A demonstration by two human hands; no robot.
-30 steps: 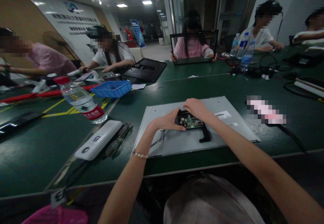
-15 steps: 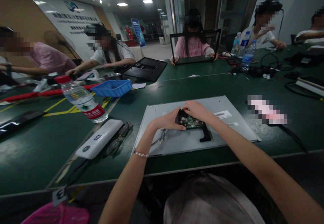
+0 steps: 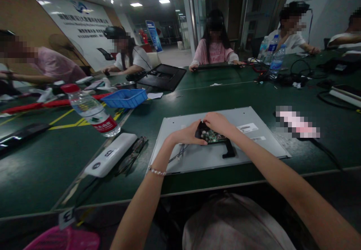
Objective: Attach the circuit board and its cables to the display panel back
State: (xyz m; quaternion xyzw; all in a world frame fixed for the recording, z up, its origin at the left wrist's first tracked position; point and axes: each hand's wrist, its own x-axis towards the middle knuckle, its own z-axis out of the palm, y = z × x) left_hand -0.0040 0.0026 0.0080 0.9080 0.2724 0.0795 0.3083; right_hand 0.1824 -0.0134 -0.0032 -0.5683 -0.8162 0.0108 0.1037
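A grey metal panel [image 3: 254,144] lies flat on the green table in front of me. On it sits a small green circuit board [image 3: 214,136] in a black holder with a black L-shaped piece [image 3: 229,151] sticking out toward me. My left hand [image 3: 186,135] is closed on the board's left edge. My right hand [image 3: 218,122] curls over its top edge with the fingers pinched on it. Thin wires [image 3: 177,154] run out from under my left hand across the panel.
A water bottle [image 3: 91,111], a white power bank [image 3: 111,159] and glasses [image 3: 132,159] lie to the left. A blue tray [image 3: 125,98] stands further back. A cable [image 3: 324,150] trails on the right. Several other people sit around the table with black panels and bottles.
My hands barely move on the board. The person in pink across the table has lowered the black frame they held upright down flat.
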